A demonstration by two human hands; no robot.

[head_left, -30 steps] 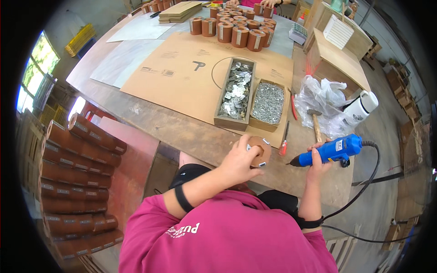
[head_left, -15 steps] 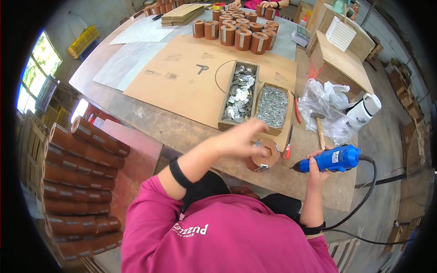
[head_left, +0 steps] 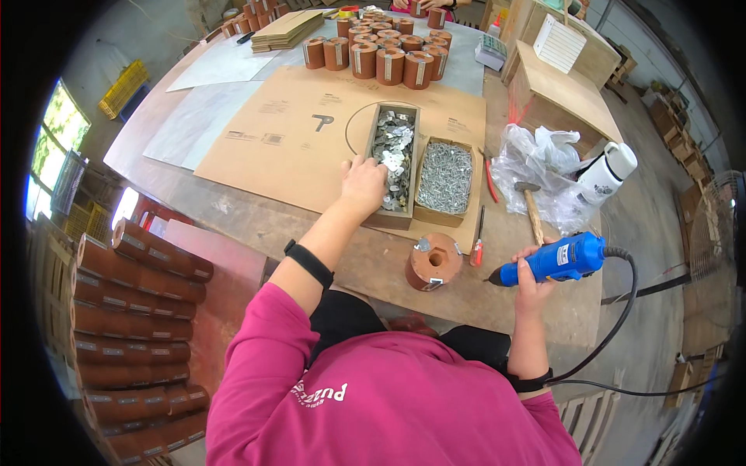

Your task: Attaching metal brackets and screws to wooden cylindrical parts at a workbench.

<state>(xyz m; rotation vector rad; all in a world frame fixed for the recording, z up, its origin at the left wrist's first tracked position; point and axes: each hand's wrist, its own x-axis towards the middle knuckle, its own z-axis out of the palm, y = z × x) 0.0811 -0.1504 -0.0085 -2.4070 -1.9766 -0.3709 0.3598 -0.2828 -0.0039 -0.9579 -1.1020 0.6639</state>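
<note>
My right hand [head_left: 531, 281] is wrapped round a blue corded electric screwdriver [head_left: 561, 259], its dark tip pointing left toward a brown cylinder. That short cylinder [head_left: 433, 268] stands upright on the table, with a hexagonal hole in its top and small metal plates at its edge. At the left rim of a long wooden tray [head_left: 416, 124], my left hand [head_left: 362, 186] lies with its fingers curled in toward the small metal plates [head_left: 395, 155]. Its fingertips are partly hidden, so I cannot make out what they hold. A carton of screws [head_left: 444, 177] sits beside the tray.
A red-handled screwdriver [head_left: 477, 250], a hammer [head_left: 533, 210] and a plastic bag [head_left: 536, 159] with a white bottle [head_left: 610, 172] lie to the right. Cardboard [head_left: 272, 155] covers mid-table; several finished cylinders [head_left: 390, 64] stand beyond, near another person's hands. Brown rolls [head_left: 132, 330] are stacked at left.
My left hand has moved from above the brown cylinder up and left to the tray of metal plates. The right hand still grips the electric screwdriver. The view has shifted slightly.
</note>
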